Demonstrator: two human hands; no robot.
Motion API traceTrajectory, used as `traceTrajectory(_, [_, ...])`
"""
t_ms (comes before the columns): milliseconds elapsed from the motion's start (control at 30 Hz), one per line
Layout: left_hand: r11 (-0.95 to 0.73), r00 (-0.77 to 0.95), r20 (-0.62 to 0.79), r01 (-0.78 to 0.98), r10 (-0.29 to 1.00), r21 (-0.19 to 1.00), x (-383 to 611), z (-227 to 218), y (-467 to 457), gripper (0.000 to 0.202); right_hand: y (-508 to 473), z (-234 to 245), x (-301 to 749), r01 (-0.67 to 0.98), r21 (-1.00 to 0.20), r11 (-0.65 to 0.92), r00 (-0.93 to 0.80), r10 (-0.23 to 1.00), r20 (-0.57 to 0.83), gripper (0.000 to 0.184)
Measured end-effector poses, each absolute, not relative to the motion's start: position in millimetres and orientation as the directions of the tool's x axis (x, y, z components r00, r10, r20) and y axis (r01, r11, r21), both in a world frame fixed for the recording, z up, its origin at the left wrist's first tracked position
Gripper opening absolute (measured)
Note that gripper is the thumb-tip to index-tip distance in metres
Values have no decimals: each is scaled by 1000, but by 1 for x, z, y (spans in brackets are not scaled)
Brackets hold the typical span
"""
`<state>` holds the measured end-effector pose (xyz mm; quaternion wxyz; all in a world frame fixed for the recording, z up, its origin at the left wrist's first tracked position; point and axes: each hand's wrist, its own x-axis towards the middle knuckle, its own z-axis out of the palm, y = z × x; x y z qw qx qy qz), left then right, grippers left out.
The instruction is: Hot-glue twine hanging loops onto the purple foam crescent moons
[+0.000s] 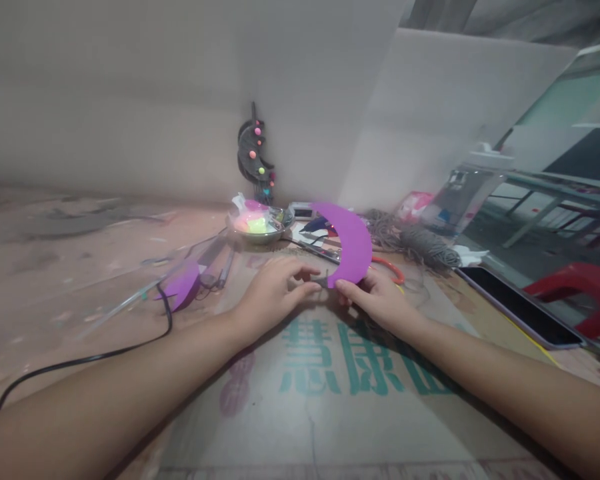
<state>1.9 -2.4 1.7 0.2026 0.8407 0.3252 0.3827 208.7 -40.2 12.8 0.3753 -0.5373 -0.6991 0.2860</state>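
Both hands met above a cardboard sheet (pixel 330 400) printed with green characters, which lay on the desk (pixel 55 267). The right hand (pixel 380 300) gripped the lower end of a purple crescent (pixel 353 243), fingers closed on it, so that the crescent stood upright just above the sheet and curved up and to the left. The left hand (pixel 275 290) had its fingers pinched on a grey piece (pixel 323 281) at the crescent's lower tip; whether they also touched the crescent could not be told.

Behind the hands stood a metal bowl (pixel 260 225) of bright pompoms, and a black crescent (pixel 254 157) studded with coloured dots leaned against the wall. A second purple cut-out (pixel 185 285) lay to the left beside a black cable (pixel 130 348). To the right were grey cord (pixel 423 245), an orange-handled tool (pixel 391 268) and a dark-screened phone (pixel 520 305).
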Motion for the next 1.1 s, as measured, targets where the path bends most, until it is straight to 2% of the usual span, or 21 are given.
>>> traceTrajectory(67, [-707,506,505,381,699,596,2,2,-3,22,-40,12,208,545,-792,274,-149,962,229,26])
traceTrajectory(200, [-713,521,497,400,694,576,3,2,-4,15,-40,10,208,566,-762,315,-162,949,272,27])
traceTrajectory(367, [-719,540,486,413,687,559,4,1,-4,17,-40,10,208,596,-727,341,-174,939,297,30])
traceTrajectory(567, [-740,580,480,381,658,555,5,4,-4,16,-43,11,207,717,-573,396,-209,907,366,29])
traceTrajectory(733, [-734,574,481,371,663,569,6,6,-5,15,-43,9,206,691,-486,535,-302,824,479,18])
traceTrajectory(933, [-737,582,483,349,654,579,5,3,-4,16,-42,9,206,681,-475,557,-309,807,503,17])
traceTrajectory(1100, [-741,581,487,351,652,573,4,3,-2,25,-44,10,206,719,-511,471,-229,855,465,23])
